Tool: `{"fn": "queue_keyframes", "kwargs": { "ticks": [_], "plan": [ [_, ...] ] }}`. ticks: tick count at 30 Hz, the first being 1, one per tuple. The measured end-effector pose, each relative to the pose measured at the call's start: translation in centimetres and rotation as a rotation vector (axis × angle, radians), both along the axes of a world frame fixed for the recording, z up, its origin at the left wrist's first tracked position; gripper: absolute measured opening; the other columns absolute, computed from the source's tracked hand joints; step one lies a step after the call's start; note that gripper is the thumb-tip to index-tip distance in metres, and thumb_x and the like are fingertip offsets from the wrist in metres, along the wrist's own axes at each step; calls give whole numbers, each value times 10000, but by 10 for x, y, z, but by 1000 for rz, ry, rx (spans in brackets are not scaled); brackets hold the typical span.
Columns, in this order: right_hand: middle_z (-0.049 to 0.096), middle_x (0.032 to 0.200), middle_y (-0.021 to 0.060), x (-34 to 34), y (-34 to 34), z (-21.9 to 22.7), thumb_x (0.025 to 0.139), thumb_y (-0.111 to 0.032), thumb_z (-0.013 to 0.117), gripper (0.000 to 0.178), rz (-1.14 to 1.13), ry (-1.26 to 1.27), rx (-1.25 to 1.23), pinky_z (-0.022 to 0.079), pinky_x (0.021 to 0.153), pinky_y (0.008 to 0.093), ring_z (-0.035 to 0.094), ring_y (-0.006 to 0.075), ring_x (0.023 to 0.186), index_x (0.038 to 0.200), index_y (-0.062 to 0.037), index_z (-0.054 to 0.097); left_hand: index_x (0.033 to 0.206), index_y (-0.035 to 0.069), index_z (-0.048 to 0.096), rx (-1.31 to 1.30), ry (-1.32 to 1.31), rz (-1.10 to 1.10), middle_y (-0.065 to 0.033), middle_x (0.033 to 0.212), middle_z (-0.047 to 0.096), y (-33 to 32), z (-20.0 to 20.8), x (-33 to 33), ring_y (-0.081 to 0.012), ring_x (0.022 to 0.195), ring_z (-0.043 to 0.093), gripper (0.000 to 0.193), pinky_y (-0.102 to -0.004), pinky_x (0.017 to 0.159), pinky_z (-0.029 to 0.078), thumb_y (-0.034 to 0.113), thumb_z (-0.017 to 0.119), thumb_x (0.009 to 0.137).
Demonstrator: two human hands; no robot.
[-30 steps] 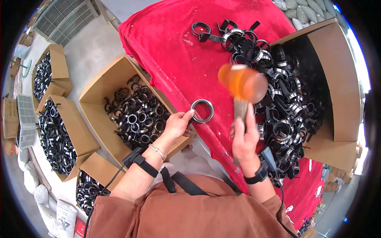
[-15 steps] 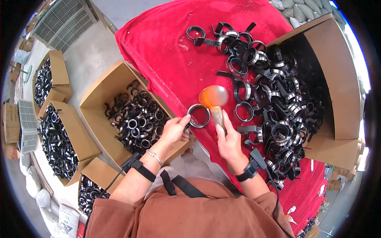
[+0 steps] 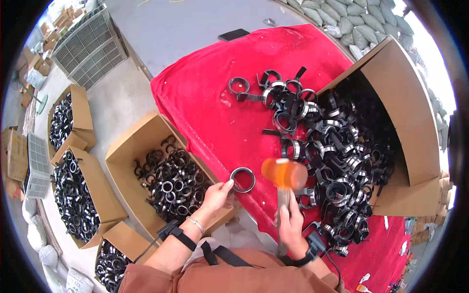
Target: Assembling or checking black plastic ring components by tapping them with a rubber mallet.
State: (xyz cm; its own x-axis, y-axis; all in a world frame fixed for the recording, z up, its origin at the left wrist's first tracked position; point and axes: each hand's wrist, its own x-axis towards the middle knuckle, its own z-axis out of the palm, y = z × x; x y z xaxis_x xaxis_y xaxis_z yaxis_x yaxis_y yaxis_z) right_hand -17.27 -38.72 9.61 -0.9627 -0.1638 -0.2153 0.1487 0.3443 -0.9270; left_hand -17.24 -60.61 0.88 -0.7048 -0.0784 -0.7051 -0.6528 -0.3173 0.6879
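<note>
Over a red cloth, a ring sits just right of the left hand, whose fingertips pinch its left edge, while the right hand, farther off, clasps a mallet, head apart to the ring's right.

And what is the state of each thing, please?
Left hand: closed on ring
Right hand: gripping mallet
Ring: pinched at edge
Mallet: held by handle
Right cardboard box: open, rings spilled out
Box nearest left hand: open, partly filled
Three leftmost boxes: open, holding rings
Red cloth: spread, wrinkled
</note>
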Motion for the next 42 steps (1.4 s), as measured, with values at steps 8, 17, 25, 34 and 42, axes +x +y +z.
{"fn": "queue_keyframes", "kwargs": {
  "ticks": [8, 17, 25, 34, 42],
  "plan": [
    [591, 717, 49, 32, 31, -24, 892, -85, 518, 519, 109, -55, 106, 483, 552, 271, 559, 102, 573, 1390, -61, 374, 1063, 20, 557, 1, -10, 13, -88, 754, 597, -13, 2, 17, -174, 571, 594, 444, -289, 516, 517, 437, 535, 912],
    [570, 707, 21, 33, 65, -50, 907, -73, 474, 529, 142, -27, 129, 468, 523, 233, 527, 74, 561, 1413, -47, 321, 1246, -14, 477, -1181, 332, -310, -225, 1222, 522, -78, 57, 0, -363, 1162, 487, 503, -404, 974, 411, 287, 583, 857],
    [578, 637, 45, 28, 67, -50, 881, -111, 537, 496, 69, -136, 63, 480, 531, 278, 561, 110, 537, 1354, -30, 410, 1290, -75, 346, -1484, 906, -407, -270, 1341, 374, 5, 65, -235, -387, 1088, 532, 571, -420, 852, 498, 118, 598, 815],
    [599, 707, 60, 27, 70, -47, 873, -151, 551, 459, 60, -178, 48, 496, 588, 294, 589, 131, 584, 1309, -41, 458, 796, -11, 670, -1371, 431, -566, -156, 697, 646, 3, 118, -290, -311, 712, 654, 369, -402, 609, 504, 343, 747, 725],
    [611, 730, 52, 30, 70, -49, 880, -155, 548, 439, 25, -163, 16, 499, 572, 269, 590, 109, 586, 1293, -27, 473, 683, 49, 651, -575, 306, -639, 8, 561, 514, -19, 113, -182, -90, 520, 456, 275, -305, 463, 382, 297, 740, 761]
  ]
}}
